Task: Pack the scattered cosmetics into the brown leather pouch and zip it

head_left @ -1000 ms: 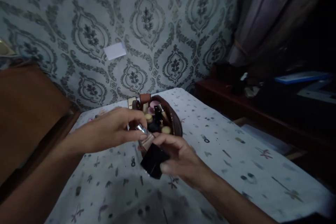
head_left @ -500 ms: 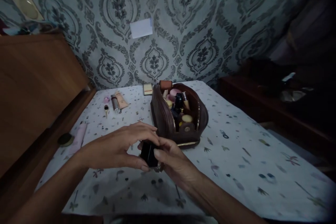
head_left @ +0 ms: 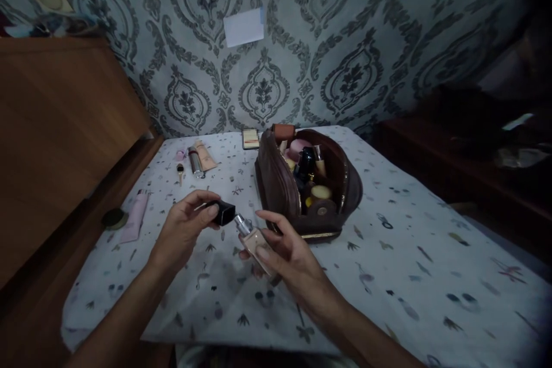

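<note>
Between thumb and fingers, my left hand [head_left: 183, 230] grips a black square cap [head_left: 225, 214], its hollow end facing right. My right hand [head_left: 291, 247] is wrapped round a clear glass perfume bottle [head_left: 257, 246] with a silver spray nozzle [head_left: 242, 224]. The bottle tilts up to the left, and its nozzle is just apart from the cap. Close behind my right hand stands a brown makeup bag [head_left: 276, 187], unzipped, holding a pink round item [head_left: 299, 148], a dark bottle [head_left: 306, 162] and a yellow-lidded jar [head_left: 321, 192].
On the patterned cloth [head_left: 388, 276] at left lie a pink tube [head_left: 136, 215], a dark round tin [head_left: 114, 218], a silver cylinder [head_left: 195, 162], a peach tube [head_left: 206, 155] and a small brush [head_left: 180, 172]. A palette [head_left: 250, 138] lies near the wall. A wooden cabinet [head_left: 64, 144] borders the left.
The black cap has come off the perfume bottle. My left hand has moved left with it, leaving the nozzle bare, while my right hand keeps the bottle. The view has shifted slightly.
</note>
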The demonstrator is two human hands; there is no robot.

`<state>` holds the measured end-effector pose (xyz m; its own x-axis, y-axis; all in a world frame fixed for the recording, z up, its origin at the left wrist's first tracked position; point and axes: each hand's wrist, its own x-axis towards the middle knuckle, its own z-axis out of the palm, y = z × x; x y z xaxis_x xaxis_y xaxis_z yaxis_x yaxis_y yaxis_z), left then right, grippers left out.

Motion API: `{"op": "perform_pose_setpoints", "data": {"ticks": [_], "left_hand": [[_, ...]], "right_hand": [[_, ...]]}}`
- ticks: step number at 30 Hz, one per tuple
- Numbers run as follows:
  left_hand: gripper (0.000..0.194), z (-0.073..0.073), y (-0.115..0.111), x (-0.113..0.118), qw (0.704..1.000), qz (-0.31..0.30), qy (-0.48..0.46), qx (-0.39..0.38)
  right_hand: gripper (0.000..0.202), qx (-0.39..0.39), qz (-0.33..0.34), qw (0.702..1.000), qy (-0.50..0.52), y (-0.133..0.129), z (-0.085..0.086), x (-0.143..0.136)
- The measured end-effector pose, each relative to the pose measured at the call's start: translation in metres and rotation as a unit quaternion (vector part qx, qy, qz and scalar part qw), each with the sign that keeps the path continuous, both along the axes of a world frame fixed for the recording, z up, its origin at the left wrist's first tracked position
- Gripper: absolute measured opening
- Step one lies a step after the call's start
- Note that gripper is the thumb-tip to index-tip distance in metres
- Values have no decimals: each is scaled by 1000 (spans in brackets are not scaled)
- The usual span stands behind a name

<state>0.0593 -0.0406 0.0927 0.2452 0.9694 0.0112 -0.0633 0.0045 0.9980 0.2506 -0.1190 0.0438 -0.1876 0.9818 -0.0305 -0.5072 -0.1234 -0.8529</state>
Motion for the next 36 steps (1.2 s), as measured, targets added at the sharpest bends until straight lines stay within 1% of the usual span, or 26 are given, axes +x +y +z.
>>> {"op": "perform_pose_setpoints", "data": {"ticks": [3,6,8,10,12,15,16,17,18,19,21,25,29,32,36], "left_hand": [[36,-3,3,4,999,-28,-25,-35],[35,-3,3,7,998,-56,-4,-24],[33,-1,4,8,998,-66,18,-10],[31,2,5,9,997,-67,41,3],[29,5,4,12,995,-73,73,12],[27,8,1,18,986,-93,134,33],[28,9,0,20,982,-101,151,40],[31,8,-2,23,979,-110,165,44],[34,7,-4,25,976,-120,177,45],[36,5,-7,28,973,-129,187,43],[40,-1,-11,32,969,-136,204,41],[46,-9,-19,39,971,-91,210,69],[45,-8,-24,45,969,-77,216,87],[43,-5,-26,47,966,-67,224,111],[42,-6,-26,47,954,-51,257,146]], "right_hand": [[38,35,-25,995,-88,1,0,3],[26,68,-70,980,-173,3,5,7],[22,95,-112,960,-239,3,8,9],[22,144,-156,925,-315,3,10,12],[24,217,-196,877,-381,2,8,14],[28,311,-232,807,-446,0,1,16],[30,329,-236,791,-458,0,-2,17],[32,343,-236,783,-463,-1,-4,17],[33,350,-231,781,-462,-1,-5,17],[33,350,-225,787,-455,-2,-5,16],[31,324,-207,817,-430,-3,-4,15],[21,224,-182,885,-366,-3,4,12],[16,115,-142,942,-283,-3,9,10],[20,75,-114,967,-213,-3,9,9],[29,29,-96,986,-131,-3,4,7]]}}
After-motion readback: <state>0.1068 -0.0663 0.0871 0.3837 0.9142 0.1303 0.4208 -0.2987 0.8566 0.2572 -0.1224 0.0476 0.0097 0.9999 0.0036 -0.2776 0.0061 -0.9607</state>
